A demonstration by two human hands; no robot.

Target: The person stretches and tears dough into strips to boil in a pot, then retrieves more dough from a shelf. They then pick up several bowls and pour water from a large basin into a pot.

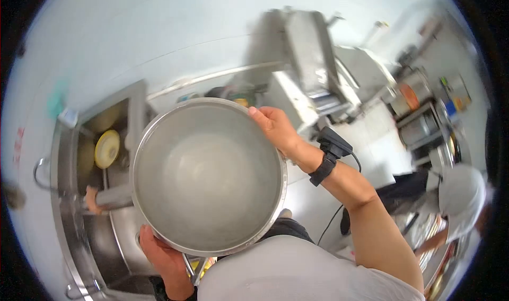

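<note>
A large round steel pot (207,176) is held up in front of my body, its wide mouth facing the camera. The inside looks smooth and pale grey, with a bright reflection in the middle. My right hand (275,131) grips the upper right rim, thumb over the edge and fingers hidden behind the wall. At the lower left, my left hand (163,258) is closed on the pot's side, most of its fingers out of sight underneath. A black strap with a small device (331,150) sits on my right wrist.
A steel double sink (140,97) runs along the left, partly behind the pot, with taps at its outer side. In its far basin lies a yellow-rimmed round item (107,149). Blurred steel equipment (310,51) stands ahead. A person in white (458,195) is at the right.
</note>
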